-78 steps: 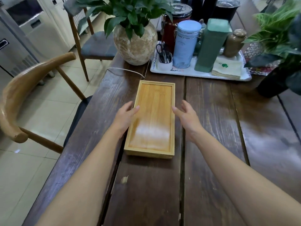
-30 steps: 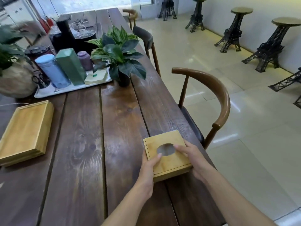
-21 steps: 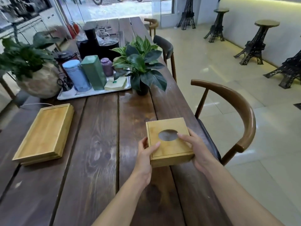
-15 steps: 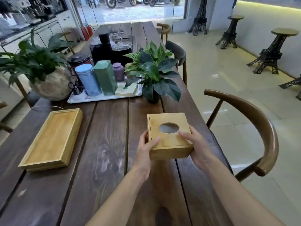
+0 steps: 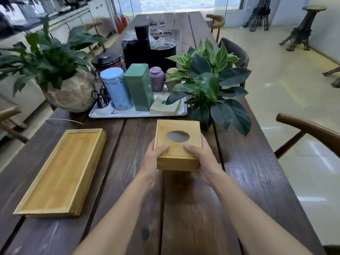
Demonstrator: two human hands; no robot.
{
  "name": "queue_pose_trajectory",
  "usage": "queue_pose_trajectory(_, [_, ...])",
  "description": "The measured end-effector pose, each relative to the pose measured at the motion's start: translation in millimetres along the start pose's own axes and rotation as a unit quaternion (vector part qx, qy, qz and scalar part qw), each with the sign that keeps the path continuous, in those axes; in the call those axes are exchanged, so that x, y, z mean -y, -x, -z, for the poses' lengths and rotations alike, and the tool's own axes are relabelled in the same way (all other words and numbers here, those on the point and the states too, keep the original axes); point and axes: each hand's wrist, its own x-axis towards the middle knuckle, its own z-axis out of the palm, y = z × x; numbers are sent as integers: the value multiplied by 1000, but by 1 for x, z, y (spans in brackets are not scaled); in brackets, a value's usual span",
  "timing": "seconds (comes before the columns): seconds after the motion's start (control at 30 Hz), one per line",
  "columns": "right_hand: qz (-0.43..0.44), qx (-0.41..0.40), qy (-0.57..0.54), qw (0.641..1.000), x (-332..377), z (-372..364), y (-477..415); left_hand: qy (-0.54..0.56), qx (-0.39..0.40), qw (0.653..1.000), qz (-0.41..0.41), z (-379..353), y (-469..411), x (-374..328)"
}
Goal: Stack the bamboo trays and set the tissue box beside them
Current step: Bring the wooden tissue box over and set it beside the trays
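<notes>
Over dark table (image 5: 248,181), tissue box (image 5: 177,144) sits clasped between both hands' grip.

I see a long dark plank table (image 5: 193,208) | pale glossy tiled floor (image 5: 287,92) | curved wooden chair (image 5: 311,131) | bright daylit window (image 5: 176,4).

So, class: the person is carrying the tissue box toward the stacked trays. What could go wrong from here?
1. The tissue box is held off the table by the left hand and right hand at its near end only, so it might tip forward.
2. Set down carelessly, it could knock the stacked trays, whose edges already look slightly uneven.
</notes>
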Motion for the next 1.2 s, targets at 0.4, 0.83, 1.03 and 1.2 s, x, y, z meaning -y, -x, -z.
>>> queue_pose_trajectory(0.4, [-14, 54, 37, 998, -43, -84, -84, 44, -95, 995, 8, 85, -62, -12])
queue_pose_trajectory(0.83, [-37, 55, 101, 993, -70, -121, -108, 37, -137, 989, 26, 125, -89, -8])
queue_pose_trajectory(1.03, [-34, 68, 109, 991, -66, -126, -109, 50, -154, 986, 30, 131, -88, -10])
queue_pose_trajectory(1.2, [-21, 54, 166, 984, -62, -127, -106, 23, -147, 988, 32, 132, -86, -13])
